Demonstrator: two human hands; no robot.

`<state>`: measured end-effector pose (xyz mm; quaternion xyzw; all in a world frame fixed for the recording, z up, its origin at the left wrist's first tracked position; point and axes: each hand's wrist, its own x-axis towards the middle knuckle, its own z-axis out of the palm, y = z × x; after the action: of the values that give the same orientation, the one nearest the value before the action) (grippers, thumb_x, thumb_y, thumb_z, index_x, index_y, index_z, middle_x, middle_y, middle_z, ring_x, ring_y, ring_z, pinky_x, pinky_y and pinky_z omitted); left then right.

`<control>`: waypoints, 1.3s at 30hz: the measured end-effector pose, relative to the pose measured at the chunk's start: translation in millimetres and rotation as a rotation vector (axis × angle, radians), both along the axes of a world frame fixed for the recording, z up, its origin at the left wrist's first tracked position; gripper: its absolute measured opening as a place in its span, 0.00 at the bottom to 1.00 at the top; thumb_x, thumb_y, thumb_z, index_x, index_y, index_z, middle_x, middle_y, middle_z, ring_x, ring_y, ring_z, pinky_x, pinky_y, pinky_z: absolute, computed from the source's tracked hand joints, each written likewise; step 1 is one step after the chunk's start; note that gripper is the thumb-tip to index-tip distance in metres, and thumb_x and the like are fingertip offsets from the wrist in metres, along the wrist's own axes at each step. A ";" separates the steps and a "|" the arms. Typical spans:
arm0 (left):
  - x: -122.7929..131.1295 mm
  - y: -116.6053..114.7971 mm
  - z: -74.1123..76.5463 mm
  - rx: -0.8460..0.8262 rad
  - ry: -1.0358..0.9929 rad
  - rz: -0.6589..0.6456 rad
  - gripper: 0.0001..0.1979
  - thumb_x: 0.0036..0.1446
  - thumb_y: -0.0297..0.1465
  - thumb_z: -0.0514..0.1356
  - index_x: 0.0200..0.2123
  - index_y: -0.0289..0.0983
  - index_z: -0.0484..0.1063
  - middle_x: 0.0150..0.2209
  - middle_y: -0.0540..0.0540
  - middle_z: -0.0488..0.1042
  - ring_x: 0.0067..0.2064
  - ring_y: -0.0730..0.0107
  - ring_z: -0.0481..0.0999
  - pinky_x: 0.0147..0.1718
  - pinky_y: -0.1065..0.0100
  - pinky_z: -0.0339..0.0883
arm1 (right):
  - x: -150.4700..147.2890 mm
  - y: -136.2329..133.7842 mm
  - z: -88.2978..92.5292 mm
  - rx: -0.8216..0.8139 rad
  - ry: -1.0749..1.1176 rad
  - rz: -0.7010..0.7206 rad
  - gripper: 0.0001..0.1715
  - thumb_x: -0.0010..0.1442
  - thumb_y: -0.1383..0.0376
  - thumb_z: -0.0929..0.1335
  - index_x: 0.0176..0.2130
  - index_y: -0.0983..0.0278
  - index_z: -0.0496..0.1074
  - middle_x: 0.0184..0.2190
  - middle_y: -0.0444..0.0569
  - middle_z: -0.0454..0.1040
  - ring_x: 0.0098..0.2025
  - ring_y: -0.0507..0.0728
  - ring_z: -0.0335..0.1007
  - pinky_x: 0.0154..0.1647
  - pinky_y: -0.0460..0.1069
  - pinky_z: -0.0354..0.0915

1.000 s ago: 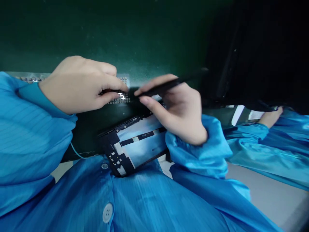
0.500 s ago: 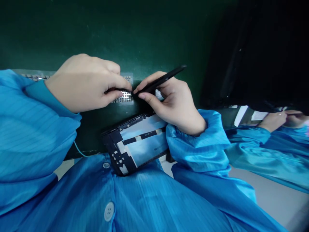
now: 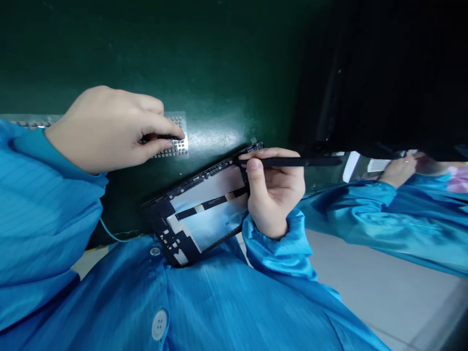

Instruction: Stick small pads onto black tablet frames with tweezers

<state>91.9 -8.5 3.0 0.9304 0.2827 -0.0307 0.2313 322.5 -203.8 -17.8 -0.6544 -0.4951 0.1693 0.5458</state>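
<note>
My left hand (image 3: 106,127) is closed in a pinch on a clear strip (image 3: 171,146) of small grey parts lying on the dark green mat (image 3: 219,73). My right hand (image 3: 272,187) grips black tweezers (image 3: 292,161), held level with the tips pointing left at the upper edge of a black framed panel (image 3: 199,204). That panel lies tilted between my arms, its pale face up, with black tape strips across it. Both my sleeves are blue.
At the right a co-worker's blue sleeve (image 3: 369,214) and hand (image 3: 397,170) reach toward white pieces (image 3: 376,165). A thin blue cord (image 3: 109,233) runs under my left arm. Pale table surface (image 3: 365,287) shows at the lower right.
My right hand has drawn the tweezers away from the parts strip, down and right to the panel's top edge. My left hand stays on the strip.
</note>
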 end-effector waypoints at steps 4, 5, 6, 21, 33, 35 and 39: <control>-0.1 -0.8 1.8 0.024 0.014 -0.006 0.37 0.73 0.51 0.38 0.62 0.54 0.84 0.48 0.46 0.84 0.44 0.61 0.79 0.45 0.61 0.67 | 0.2 2.1 -2.2 0.002 -0.009 0.022 0.05 0.74 0.62 0.75 0.49 0.55 0.78 0.42 0.45 0.81 0.45 0.56 0.85 0.47 0.55 0.83; -0.2 -1.2 2.4 0.033 0.014 -0.012 0.35 0.73 0.50 0.39 0.62 0.54 0.84 0.48 0.46 0.84 0.44 0.61 0.78 0.43 0.62 0.66 | 0.7 2.0 -3.1 0.005 -0.012 0.025 0.05 0.74 0.62 0.75 0.50 0.55 0.77 0.42 0.45 0.81 0.45 0.56 0.85 0.47 0.55 0.82; -0.2 -1.4 2.9 0.039 0.014 -0.020 0.33 0.74 0.49 0.41 0.62 0.54 0.84 0.49 0.45 0.84 0.43 0.62 0.78 0.43 0.62 0.66 | 1.3 1.5 -4.1 0.007 -0.014 0.028 0.06 0.74 0.63 0.74 0.50 0.55 0.78 0.42 0.45 0.82 0.45 0.56 0.85 0.48 0.55 0.82; 2.9 -2.5 3.8 0.043 0.056 -0.034 0.32 0.72 0.46 0.43 0.62 0.51 0.83 0.48 0.45 0.83 0.46 0.60 0.79 0.45 0.62 0.68 | 8.9 68.3 30.8 -0.319 -0.041 0.597 0.07 0.71 0.58 0.78 0.47 0.55 0.81 0.45 0.45 0.87 0.49 0.59 0.86 0.59 0.59 0.83; 5.2 -1.1 5.7 0.040 0.086 -0.045 0.29 0.72 0.44 0.46 0.63 0.52 0.83 0.49 0.45 0.83 0.48 0.58 0.80 0.48 0.61 0.72 | 13.5 86.5 16.4 -0.404 0.019 0.645 0.12 0.68 0.52 0.79 0.44 0.55 0.81 0.43 0.45 0.87 0.48 0.60 0.86 0.57 0.59 0.85; 5.1 1.4 5.9 0.014 0.071 -0.030 0.31 0.73 0.45 0.45 0.62 0.51 0.83 0.50 0.45 0.83 0.48 0.59 0.79 0.49 0.59 0.71 | 19.3 79.7 18.0 -0.355 0.065 0.632 0.14 0.70 0.50 0.78 0.46 0.56 0.80 0.44 0.45 0.87 0.47 0.59 0.87 0.54 0.58 0.86; 3.9 -6.0 17.2 -0.025 -0.021 0.002 0.36 0.72 0.51 0.40 0.63 0.49 0.82 0.49 0.45 0.84 0.42 0.64 0.76 0.44 0.61 0.66 | 32.0 22.0 32.6 -0.196 0.201 0.312 0.12 0.72 0.53 0.77 0.50 0.56 0.80 0.43 0.45 0.85 0.45 0.58 0.87 0.50 0.57 0.85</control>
<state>95.8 -14.5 20.2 0.9275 0.2807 -0.0242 0.2458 354.6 -181.8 14.8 -0.5995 -0.5146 0.3638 0.4933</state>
